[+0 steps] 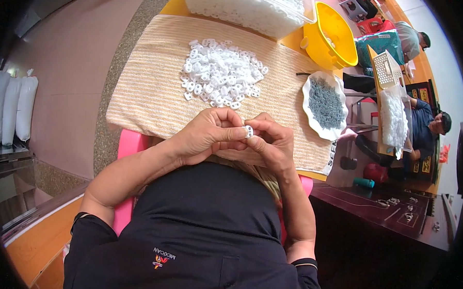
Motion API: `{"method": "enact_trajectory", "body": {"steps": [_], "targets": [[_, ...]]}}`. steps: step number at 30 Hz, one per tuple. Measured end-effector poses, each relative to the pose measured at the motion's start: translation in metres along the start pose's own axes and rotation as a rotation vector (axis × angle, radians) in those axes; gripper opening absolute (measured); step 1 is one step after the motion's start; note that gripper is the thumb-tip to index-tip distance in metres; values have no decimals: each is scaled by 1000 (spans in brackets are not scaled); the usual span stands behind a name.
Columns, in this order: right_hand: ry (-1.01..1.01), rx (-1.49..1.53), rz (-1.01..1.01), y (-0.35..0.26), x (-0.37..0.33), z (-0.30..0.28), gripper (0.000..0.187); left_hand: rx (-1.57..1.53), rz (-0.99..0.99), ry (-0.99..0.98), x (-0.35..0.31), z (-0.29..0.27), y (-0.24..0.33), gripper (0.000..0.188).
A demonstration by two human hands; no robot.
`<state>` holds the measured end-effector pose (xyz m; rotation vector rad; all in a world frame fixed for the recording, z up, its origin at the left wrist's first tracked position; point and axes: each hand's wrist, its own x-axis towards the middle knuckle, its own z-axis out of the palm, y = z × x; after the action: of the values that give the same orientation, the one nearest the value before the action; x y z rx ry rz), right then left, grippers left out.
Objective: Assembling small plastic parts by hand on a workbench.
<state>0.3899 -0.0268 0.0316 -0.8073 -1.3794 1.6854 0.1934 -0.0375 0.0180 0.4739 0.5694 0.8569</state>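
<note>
– So, where is the white piece [249, 131] right now?

– At the centre of the face, between the fingertips of both hands, just over the near edge of the striped towel [146, 84].

– And what is each hand doing?

– The left hand [209, 132] comes in from about eight o'clock, its thumb and forefinger pinched narrow on the piece's left side. The right hand [274, 142] comes from about four, thumb below and forefinger above, closed on the other side. Whether it also grips some tiny bit, I cannot tell; the fingers hide it.

– How would you expect it to handle?

– Light, I'd judge, and stiff, like moulded plastic. Smooth too, so it could twist or pop out under an uneven squeeze. Not very fragile, probably.

– Best grip?

– By the outer rim, thumb against forefinger, keeping the openings in its face uncovered. One hand could steady it while the other works.

– Anything similar nearby?

– A loose pile of white pieces [219, 74] toward eleven o'clock, on the towel. Between two and three sits a scalloped white dish [329, 134] of small grey bits [324, 104], which look light and easily scattered.
</note>
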Motion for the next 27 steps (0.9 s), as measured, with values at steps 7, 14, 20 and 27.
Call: {"method": "enact_trajectory", "body": {"steps": [7,14,20,27], "targets": [[-7,-73,-75,2,-3,-2,26,-12,43,-83,1,-3,-6,9],[-6,-44,-41,-5,-2,4,26,-23,55,-105,2,0,-4,10],[27,-79,-151,1,1,4,26,-61,34,-127,6,-2,0,9],[29,-231,-180,1,-2,6,27,-69,19,-123,2,-2,1,8]]}}
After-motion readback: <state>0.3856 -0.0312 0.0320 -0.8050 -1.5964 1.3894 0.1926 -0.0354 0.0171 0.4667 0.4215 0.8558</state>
